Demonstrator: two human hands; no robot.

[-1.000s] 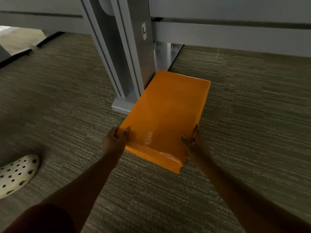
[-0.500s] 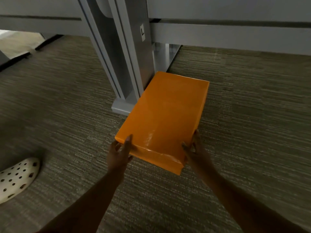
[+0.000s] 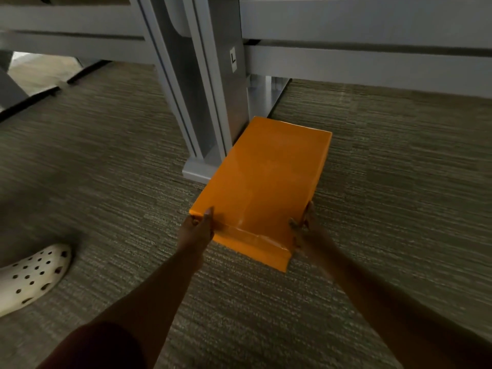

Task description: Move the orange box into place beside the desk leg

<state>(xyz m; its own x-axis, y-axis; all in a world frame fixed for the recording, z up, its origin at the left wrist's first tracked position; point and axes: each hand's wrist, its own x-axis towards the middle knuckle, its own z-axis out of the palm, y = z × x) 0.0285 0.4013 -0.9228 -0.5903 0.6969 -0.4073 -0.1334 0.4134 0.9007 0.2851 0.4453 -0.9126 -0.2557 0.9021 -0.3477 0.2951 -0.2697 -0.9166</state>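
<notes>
Grey striped carpet (image 3: 386, 182) carries the grey metal desk leg (image 3: 210, 102). The orange box (image 3: 266, 182) lies just beside its foot. The left hand (image 3: 197, 230) and right hand (image 3: 306, 227) grip the box's near corners. A white perforated clog (image 3: 29, 275) sits left.

Orange box beside the desk leg, centre of frame

The orange box (image 3: 266, 182) is a glossy, flat rectangular package lying on the carpet, long axis running from lower centre toward upper right. Its far left corner meets the grey metal desk leg (image 3: 210, 97), which stands upright at upper centre on a flat foot.
</notes>
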